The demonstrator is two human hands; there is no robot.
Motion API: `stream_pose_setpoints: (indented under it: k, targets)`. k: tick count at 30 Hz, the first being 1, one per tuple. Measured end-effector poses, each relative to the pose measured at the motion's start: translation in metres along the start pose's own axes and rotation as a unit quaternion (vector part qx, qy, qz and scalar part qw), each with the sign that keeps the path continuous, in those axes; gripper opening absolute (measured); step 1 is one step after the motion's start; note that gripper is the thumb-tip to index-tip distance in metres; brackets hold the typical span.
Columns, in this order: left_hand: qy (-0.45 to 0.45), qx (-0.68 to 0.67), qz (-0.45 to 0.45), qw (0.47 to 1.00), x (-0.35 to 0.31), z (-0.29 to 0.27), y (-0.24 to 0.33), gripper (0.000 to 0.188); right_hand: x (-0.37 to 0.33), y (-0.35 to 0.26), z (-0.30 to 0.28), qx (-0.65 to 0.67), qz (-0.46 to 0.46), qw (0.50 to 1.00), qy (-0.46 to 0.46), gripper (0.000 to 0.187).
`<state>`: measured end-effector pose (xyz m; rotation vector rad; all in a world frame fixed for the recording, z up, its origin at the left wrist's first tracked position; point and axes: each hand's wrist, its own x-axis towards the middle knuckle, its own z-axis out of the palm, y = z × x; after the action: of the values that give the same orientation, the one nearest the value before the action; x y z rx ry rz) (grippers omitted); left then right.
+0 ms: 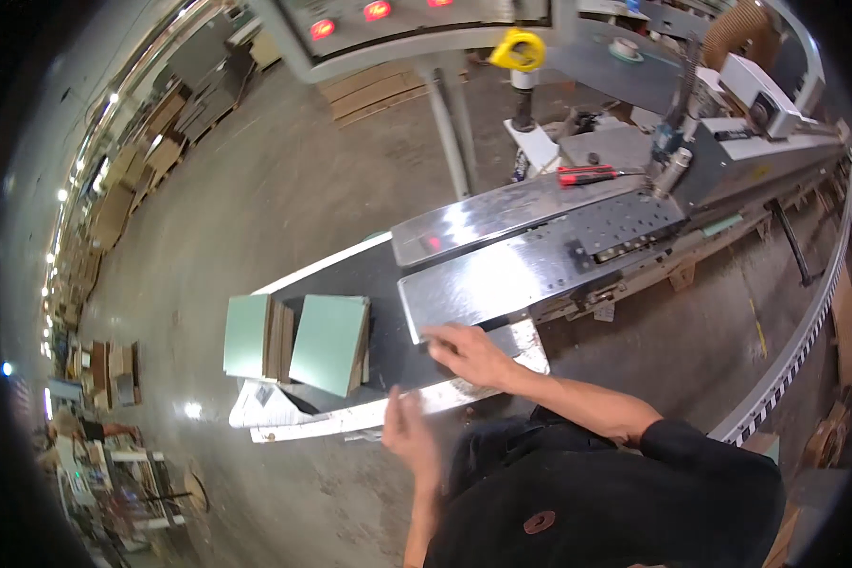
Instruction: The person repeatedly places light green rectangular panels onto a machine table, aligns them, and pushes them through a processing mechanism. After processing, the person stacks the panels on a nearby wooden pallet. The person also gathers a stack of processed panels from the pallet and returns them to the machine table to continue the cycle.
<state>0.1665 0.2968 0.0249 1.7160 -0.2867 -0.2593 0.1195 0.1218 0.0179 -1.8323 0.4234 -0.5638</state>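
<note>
My right hand (471, 354) is over the near corner of the shiny metal machine bed (488, 279), its fingers loosely bent and slightly apart. I see nothing in it. My left hand (409, 437) is raised at the near edge of the dark conveyor belt (388, 355), smeared by motion, so whether it holds anything cannot be told. To its left, two stacks of pale green panels with brown edges rest on the belt's left end. The right stack (328, 343) sits tilted beside the left stack (247, 336), with a narrow gap between them.
A red-handled tool (587, 175) lies on the machine's top. Behind it, a yellow tape measure (519, 49) sits on a post. A control panel (426, 38) with red displays stands at the far side. A curved rail (795, 379) runs along the right. Pallets of flat boards (185, 109) line the left.
</note>
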Motion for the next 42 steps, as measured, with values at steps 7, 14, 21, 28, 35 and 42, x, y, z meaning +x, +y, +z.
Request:
stream_pose_setpoints:
  k: [7, 14, 21, 28, 35, 42]
  targets:
    - [0.117, -0.056, -0.074, 0.989, 0.084, -0.074, -0.06, 0.039, 0.108, -0.001, 0.092, -0.207, -0.008, 0.977, 0.042, 0.049]
    - [0.086, -0.1, -0.164, 0.978, 0.123, -0.102, -0.076, 0.036, 0.123, 0.016, 0.117, -0.162, 0.044, 0.983, 0.077, 0.032]
    - [0.011, -0.206, -0.143, 0.968, 0.122, -0.114, -0.038, 0.016, 0.083, -0.023, 0.079, 0.154, 0.128, 0.979, 0.047, 0.032]
    - [-0.242, -0.09, -0.07, 0.964, 0.068, -0.045, -0.027, 0.016, -0.051, -0.003, -0.022, 0.199, 0.191, 0.928, 0.252, 0.031]
    - [-0.286, 0.234, 0.063, 0.927, 0.075, 0.038, 0.014, 0.02, -0.071, 0.029, -0.068, 0.292, 0.177, 0.868, 0.361, 0.029]
    - [-0.206, 0.252, 0.431, 0.841, 0.079, 0.065, 0.035, 0.044, -0.048, 0.043, -0.059, 0.303, 0.182, 0.827, 0.436, 0.027]
